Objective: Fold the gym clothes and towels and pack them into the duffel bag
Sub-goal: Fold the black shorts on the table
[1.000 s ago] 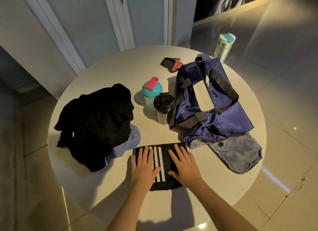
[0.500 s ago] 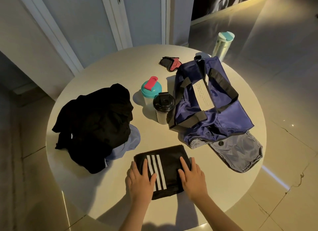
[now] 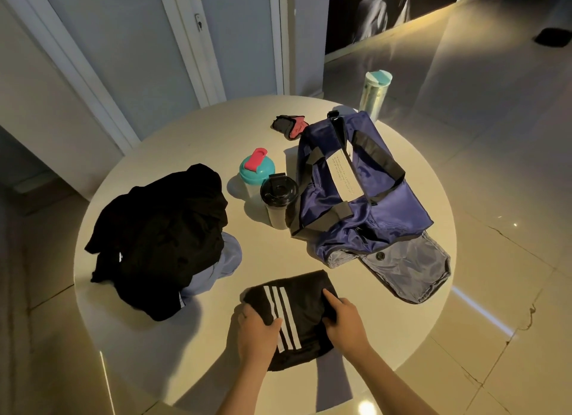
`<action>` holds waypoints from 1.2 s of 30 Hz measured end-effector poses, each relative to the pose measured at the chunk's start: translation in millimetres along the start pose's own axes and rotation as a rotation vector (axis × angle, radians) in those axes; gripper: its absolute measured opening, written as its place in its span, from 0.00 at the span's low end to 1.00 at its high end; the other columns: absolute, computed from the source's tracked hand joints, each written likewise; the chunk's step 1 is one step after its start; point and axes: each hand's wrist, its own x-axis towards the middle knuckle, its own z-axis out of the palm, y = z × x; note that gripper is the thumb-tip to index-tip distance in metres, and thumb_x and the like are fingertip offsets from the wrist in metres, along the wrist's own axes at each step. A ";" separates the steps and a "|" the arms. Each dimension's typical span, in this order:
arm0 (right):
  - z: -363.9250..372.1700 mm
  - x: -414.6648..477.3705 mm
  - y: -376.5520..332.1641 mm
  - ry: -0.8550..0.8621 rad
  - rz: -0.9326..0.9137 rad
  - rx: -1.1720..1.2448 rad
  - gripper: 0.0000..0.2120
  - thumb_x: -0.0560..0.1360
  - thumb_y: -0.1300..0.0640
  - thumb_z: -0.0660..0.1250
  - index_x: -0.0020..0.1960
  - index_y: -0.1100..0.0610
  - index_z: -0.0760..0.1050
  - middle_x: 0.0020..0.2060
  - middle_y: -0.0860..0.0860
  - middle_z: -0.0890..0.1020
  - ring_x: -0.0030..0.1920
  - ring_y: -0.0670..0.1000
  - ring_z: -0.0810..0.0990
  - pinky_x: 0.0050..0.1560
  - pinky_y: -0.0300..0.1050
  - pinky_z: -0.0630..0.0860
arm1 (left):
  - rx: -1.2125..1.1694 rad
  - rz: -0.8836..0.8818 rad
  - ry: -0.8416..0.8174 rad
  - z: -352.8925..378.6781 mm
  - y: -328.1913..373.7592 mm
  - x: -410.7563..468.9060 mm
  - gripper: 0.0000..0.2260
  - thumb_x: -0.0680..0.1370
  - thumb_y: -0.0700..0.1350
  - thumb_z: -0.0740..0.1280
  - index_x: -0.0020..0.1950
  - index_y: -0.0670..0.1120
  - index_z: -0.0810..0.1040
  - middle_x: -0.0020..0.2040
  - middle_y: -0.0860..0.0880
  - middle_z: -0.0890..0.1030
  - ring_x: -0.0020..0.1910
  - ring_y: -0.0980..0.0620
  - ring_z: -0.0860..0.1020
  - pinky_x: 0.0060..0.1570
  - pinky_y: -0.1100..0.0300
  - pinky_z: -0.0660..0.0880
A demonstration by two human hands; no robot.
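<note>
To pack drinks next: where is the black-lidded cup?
In the head view, the black-lidded cup stands near centre, just left of the navy duffel bag and in front of the teal-lidded shaker.

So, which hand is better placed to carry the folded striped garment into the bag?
The right hand grips the garment at its right edge, on the side where the blue bag lies. The left hand holds the opposite edge and would probably have to cross over.

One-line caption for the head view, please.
Left hand and right hand grip a folded black three-stripe garment near the round table's edge, navy duffel bag just beyond.
</note>
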 end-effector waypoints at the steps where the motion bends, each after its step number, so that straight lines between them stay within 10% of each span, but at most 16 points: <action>1: -3.4 -3.3 3.8 0.025 0.006 0.030 0.28 0.76 0.63 0.62 0.74 0.53 0.61 0.57 0.53 0.75 0.58 0.52 0.73 0.61 0.40 0.69 | -0.044 0.007 -0.017 0.1 5.4 -5.2 0.34 0.75 0.48 0.70 0.74 0.40 0.58 0.69 0.42 0.68 0.66 0.44 0.70 0.61 0.56 0.71; 20: -106.4 -0.9 64.6 0.577 0.114 0.192 0.27 0.74 0.68 0.65 0.71 0.58 0.66 0.59 0.57 0.73 0.61 0.57 0.72 0.61 0.44 0.67 | -0.043 0.475 -0.274 43.2 151.6 -4.9 0.33 0.80 0.40 0.61 0.78 0.53 0.45 0.76 0.44 0.54 0.65 0.43 0.72 0.58 0.53 0.73; 28: -98.9 22.6 78.6 0.261 0.259 -0.357 0.33 0.77 0.45 0.62 0.77 0.50 0.52 0.77 0.54 0.48 0.75 0.58 0.52 0.72 0.55 0.54 | 0.573 0.820 0.028 55.7 154.9 19.2 0.43 0.68 0.50 0.76 0.77 0.52 0.56 0.74 0.42 0.64 0.72 0.42 0.64 0.68 0.44 0.64; 32: -86.8 23.5 82.3 0.102 0.287 -0.390 0.34 0.78 0.43 0.57 0.77 0.48 0.43 0.77 0.51 0.44 0.76 0.55 0.47 0.74 0.55 0.50 | 0.838 0.858 0.000 63.2 140.5 34.7 0.37 0.78 0.54 0.63 0.78 0.53 0.40 0.79 0.44 0.43 0.77 0.42 0.41 0.72 0.41 0.42; 36: -87.5 27.1 80.6 0.069 0.296 -0.386 0.34 0.79 0.42 0.57 0.77 0.47 0.42 0.77 0.51 0.42 0.77 0.55 0.45 0.74 0.57 0.49 | 0.905 0.809 -0.035 61.3 146.4 49.9 0.37 0.79 0.58 0.60 0.77 0.52 0.39 0.78 0.46 0.41 0.76 0.42 0.38 0.72 0.40 0.41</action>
